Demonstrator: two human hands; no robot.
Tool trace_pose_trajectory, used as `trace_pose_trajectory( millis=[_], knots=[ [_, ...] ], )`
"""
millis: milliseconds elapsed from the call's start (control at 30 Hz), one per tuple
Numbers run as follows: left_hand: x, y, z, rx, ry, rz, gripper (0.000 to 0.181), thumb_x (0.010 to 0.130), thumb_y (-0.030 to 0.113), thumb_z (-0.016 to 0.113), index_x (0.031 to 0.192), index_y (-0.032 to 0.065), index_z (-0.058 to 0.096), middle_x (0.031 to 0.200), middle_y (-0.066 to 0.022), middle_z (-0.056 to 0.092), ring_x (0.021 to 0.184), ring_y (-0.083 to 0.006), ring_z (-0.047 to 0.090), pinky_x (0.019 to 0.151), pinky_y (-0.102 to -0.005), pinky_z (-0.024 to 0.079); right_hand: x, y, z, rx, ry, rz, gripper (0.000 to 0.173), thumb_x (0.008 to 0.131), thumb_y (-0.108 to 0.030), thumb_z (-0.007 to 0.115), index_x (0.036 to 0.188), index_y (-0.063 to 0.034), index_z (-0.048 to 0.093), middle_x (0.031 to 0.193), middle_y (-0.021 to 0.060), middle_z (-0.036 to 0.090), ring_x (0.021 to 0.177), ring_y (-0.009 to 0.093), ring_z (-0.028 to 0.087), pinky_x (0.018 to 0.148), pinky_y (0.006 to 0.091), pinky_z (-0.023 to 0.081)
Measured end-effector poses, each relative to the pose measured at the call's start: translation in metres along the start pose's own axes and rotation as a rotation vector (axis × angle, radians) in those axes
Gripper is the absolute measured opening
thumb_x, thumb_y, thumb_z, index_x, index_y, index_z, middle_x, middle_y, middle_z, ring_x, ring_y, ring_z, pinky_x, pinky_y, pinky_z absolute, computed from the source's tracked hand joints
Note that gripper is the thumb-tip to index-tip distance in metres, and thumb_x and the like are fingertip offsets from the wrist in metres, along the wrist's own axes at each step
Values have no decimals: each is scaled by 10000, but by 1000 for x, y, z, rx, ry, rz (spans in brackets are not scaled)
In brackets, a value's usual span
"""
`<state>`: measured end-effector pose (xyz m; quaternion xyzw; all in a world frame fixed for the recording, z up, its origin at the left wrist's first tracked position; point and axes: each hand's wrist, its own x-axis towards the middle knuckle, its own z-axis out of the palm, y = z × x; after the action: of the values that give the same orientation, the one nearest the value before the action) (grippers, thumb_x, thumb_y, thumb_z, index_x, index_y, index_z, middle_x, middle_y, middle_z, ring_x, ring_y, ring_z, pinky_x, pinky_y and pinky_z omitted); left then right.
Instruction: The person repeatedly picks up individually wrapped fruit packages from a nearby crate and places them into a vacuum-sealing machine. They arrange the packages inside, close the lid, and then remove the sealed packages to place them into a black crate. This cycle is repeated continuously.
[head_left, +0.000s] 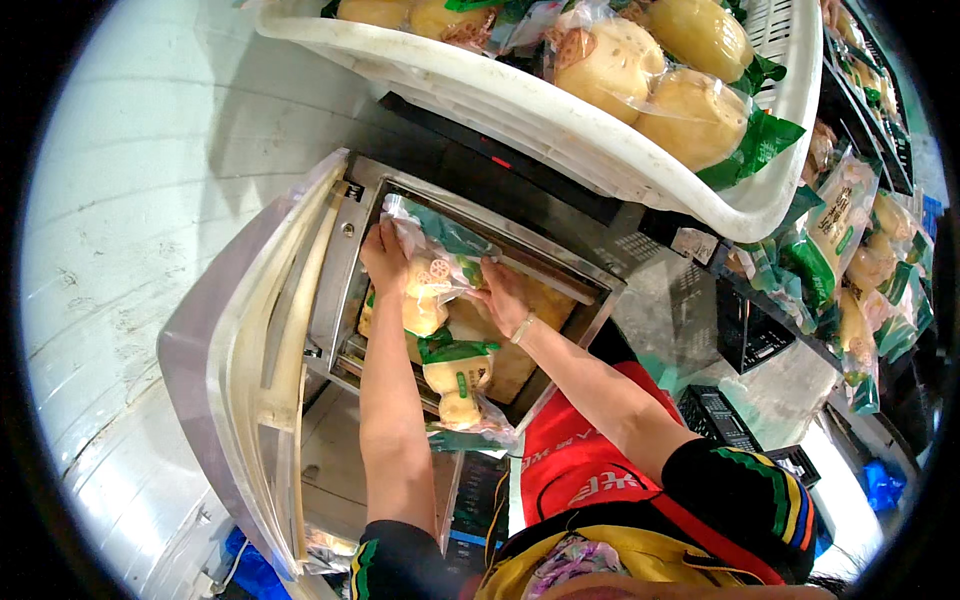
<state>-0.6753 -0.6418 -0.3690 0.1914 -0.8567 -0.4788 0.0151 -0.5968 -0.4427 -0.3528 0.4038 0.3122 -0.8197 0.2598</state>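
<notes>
My left hand (385, 259) grips the left edge of a clear, green-printed plastic bag (457, 236) near its mouth. At the bag's other edge, my right hand (504, 296) pinches the film between thumb and fingers. Pale lotus root (425, 311) fills the lower part of this bag. Both hands are inside the metal chamber of what looks like a vacuum sealer (330, 315), whose lid (217, 330) is raised at the left. Closer to my body, a second bag of lotus root (459, 379) lies in the chamber, its end over the near rim.
Beyond the machine stands a white plastic crate (487, 79) heaped with bagged lotus root (607, 67). More bagged roots (874, 277) are piled at the right. Black crates (716, 420) are on the floor, and a pale wall (127, 225) rises at the left.
</notes>
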Motion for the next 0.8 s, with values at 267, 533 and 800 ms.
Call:
trace_pose_trajectory(
  millis=[267,533,800],
  knots=[
    [-7,36,3,63,25,-69,279,977,190,467,767,29,553,645,43,460,587,-53,383,508,-241,301,-80,-79,-4,-1333,89,-915,453,790,-87,628,1220,-29,499,1168,122,511,1010,283,509,856,395,438],
    [-3,17,5,83,93,43,333,961,250,493,736,11,552,584,-16,477,552,-92,408,500,-298,327,-67,-82,0,-1737,93,-975,532,694,-78,625,1209,-39,495,1178,126,446,1100,327,390,931,469,307],
    [-5,28,6,113,125,0,299,936,225,510,749,-4,554,585,-47,500,530,-129,452,492,-323,358,-62,-69,17,-1962,-164,-1121,460,788,-83,507,1237,12,480,1298,170,427,1188,331,395,1038,434,272]
  ],
)
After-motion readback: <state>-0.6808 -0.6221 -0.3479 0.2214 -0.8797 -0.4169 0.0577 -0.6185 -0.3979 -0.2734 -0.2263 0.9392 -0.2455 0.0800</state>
